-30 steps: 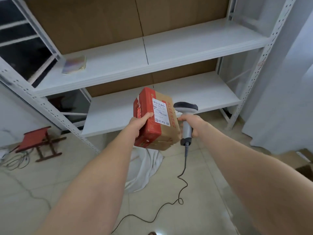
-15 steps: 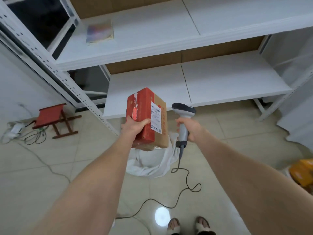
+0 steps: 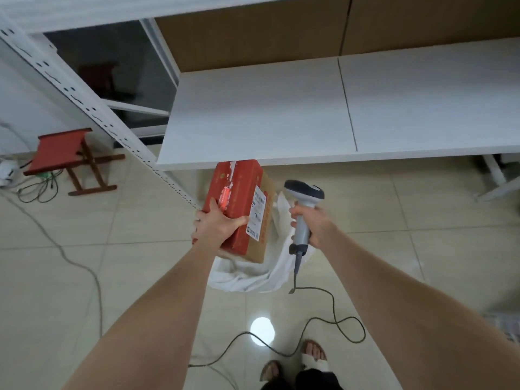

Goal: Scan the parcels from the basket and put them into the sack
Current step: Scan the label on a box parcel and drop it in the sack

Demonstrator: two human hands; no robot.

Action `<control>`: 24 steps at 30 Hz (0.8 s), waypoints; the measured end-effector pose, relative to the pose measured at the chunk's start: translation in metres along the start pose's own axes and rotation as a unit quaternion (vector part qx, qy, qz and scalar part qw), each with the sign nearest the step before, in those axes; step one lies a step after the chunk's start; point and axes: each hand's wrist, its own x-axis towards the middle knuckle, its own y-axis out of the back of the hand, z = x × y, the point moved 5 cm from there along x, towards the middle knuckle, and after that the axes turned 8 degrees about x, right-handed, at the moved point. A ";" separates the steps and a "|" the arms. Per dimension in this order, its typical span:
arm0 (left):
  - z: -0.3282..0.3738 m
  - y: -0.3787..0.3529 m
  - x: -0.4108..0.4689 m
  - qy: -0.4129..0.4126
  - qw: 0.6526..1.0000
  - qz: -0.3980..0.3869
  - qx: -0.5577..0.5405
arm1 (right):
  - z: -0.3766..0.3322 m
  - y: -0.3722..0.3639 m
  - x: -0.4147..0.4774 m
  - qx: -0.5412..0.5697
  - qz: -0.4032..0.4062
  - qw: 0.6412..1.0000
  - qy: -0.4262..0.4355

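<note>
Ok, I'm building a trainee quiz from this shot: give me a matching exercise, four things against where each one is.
Things
1. parcel
2. scanner
3. sack
4. stool

Places
A. gripped in the right hand
B. on the floor, below the parcel
C. held in the left hand
D. far left, beside the cables

Pairs: 1-C, 2-A, 3-B, 4-D
</note>
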 end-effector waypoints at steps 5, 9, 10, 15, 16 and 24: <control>-0.023 -0.096 0.075 0.008 1.000 -0.018 0.022 | 0.064 0.003 0.103 -0.011 0.006 1.000 -0.022; -0.043 -0.173 0.133 0.005 0.999 -0.007 0.036 | 0.120 0.011 0.183 -0.009 0.012 0.999 -0.033; -0.046 -0.191 0.147 0.002 0.999 -0.001 0.043 | 0.132 0.014 0.203 -0.007 0.016 0.999 -0.033; -0.060 -0.282 0.209 -0.012 0.999 -0.003 0.046 | 0.189 0.026 0.291 -0.011 0.013 0.999 -0.042; -0.061 -0.298 0.220 -0.010 0.999 -0.010 0.033 | 0.198 0.027 0.306 -0.012 0.011 0.999 -0.045; -0.051 -0.393 0.270 -0.053 0.931 -0.178 -0.314 | 0.233 0.043 0.379 -0.001 0.018 1.000 -0.016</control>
